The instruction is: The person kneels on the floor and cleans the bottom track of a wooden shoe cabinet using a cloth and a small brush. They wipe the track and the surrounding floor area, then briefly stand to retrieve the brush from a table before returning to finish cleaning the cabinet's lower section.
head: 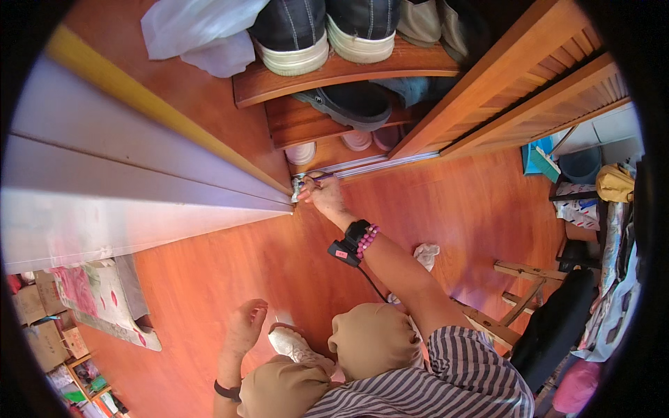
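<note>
My right hand (323,194) reaches forward to the left corner of the shoe cabinet. Its fingers grip a thin purple stick (323,177), whose exact kind I cannot tell. A crumpled bit of white tissue or cloth (295,190) sits at the stick's left end, against the cabinet's corner post. Right beside it begins the metal sliding-door track (387,163) along the cabinet's bottom edge. My left hand (248,321) hangs over the floor by my left knee, empty, its fingers loosely bent. Another crumpled white tissue or cloth (427,255) lies on the wood-look floor (209,271).
Shelves above hold dark sneakers (292,36) and a grey clog (350,104). Louvred sliding doors (502,78) stand at right, a white panel (130,172) at left. A wooden stool frame (528,271), a teal dustpan (533,157) and a floral mat (99,298) flank me.
</note>
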